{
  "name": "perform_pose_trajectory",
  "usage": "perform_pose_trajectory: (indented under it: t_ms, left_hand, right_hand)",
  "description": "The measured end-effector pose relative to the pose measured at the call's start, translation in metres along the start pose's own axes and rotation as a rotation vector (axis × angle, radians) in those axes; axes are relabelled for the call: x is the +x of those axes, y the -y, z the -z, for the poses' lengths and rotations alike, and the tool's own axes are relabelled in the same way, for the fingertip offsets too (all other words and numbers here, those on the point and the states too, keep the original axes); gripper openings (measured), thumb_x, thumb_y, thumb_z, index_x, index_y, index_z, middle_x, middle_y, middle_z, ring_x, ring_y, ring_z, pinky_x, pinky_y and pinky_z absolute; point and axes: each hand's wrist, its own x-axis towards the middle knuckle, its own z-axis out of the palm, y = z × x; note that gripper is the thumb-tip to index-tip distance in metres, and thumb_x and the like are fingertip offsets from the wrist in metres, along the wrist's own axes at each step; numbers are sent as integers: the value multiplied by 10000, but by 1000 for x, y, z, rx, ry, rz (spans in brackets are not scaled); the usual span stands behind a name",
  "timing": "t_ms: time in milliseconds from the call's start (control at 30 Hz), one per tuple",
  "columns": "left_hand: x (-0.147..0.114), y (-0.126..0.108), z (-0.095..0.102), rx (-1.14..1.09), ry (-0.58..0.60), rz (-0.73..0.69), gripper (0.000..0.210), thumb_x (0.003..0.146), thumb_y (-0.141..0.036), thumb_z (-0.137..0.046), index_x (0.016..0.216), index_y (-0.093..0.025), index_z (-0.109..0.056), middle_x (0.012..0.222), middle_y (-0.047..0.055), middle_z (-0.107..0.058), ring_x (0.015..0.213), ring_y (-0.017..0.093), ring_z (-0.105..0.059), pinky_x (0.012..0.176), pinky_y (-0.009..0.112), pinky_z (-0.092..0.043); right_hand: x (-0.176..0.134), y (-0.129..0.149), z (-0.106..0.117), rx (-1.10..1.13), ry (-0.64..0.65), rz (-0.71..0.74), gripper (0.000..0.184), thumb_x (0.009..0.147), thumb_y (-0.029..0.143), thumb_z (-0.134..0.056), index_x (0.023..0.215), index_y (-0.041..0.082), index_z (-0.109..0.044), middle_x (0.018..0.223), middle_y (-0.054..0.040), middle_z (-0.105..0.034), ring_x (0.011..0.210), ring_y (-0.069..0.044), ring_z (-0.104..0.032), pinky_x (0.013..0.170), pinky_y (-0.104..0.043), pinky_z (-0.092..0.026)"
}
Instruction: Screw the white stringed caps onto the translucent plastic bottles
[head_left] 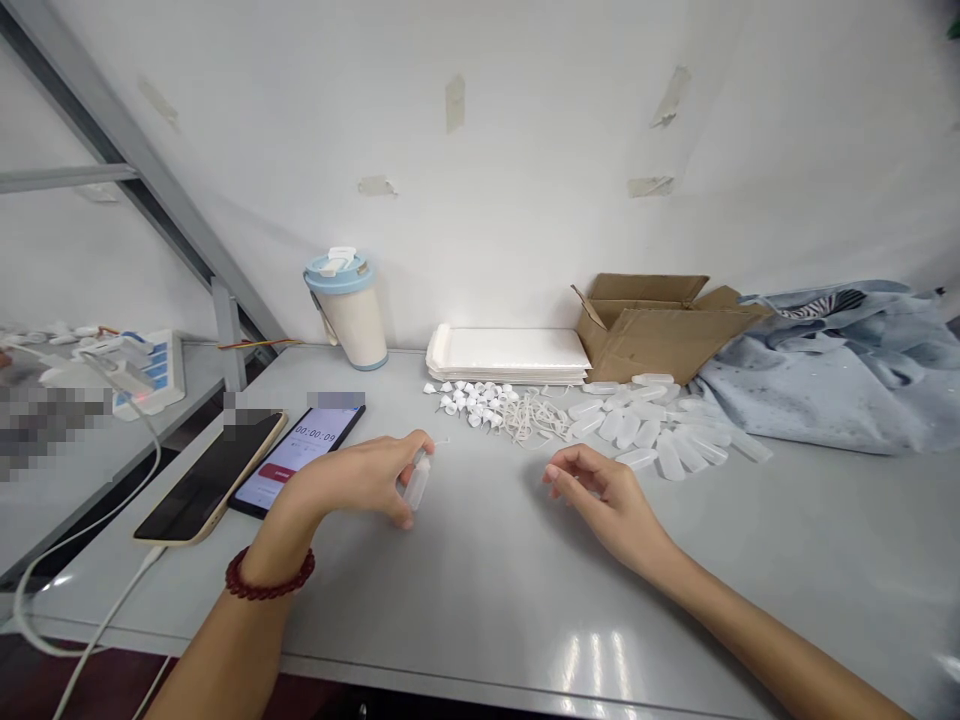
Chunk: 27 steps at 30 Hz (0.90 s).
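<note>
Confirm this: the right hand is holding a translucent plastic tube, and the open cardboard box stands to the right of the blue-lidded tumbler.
Wrong hand: the head view shows the left hand holding the translucent plastic tube. The open cardboard box does stand to the right of the blue-lidded tumbler.

I'm on one feed, the head cam; it sits above the desk's near edge, facing fwd & down, w/ the wall across the far side; FOV's wide, taking in the metal frame at far left thru the cloth at far right; range is short, w/ left hand & right hand approx. mid-view, nearer than the wall.
</note>
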Motion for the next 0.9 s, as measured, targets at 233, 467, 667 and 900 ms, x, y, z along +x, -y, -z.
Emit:
perform_pose_trajectory:
  t_ms: [233,467,667,900]
  left_hand:
    - [-5,-2,9,-40,-30,-13,684,618,-500,-654,1214,-263,-417,836,-17,-571,771,198,-561,584,232,-395]
    - [5,-18,7,-142,-379,-127,266,809,-442,-474,852,-193,-559,660,-21,-553,628,157,-524,542,228,-361]
    - [29,-60,-19,54,-539,-291,216,856,-263,-391,870,-179,-589,673,3,-611,632,162,-562,588,249,-408]
    - [73,-116,-31,263,-578,-415,202,856,-142,-409,937,-143,-595,962,129,-595,911,277,-554,741,376,-446]
  right_hand:
    - [6,-5,3,-9,-17,29,202,863,361,-490,807,189,-580,704,-4,-616,668,-151,-583,591,-261,-439]
    - [9,-5,11,-158,79,137,192,880,304,-435,788,190,-559,670,0,-600,598,-137,-551,552,-246,-419]
    - [18,-9,34,-762,58,206,170,869,200,-424,906,196,-590,694,-17,-653,583,-150,-580,511,-233,-364]
    - [33,-23,51,-1002,-102,205,243,845,93,-436,1006,169,-603,1013,-122,-617,928,-252,-576,523,-260,-389]
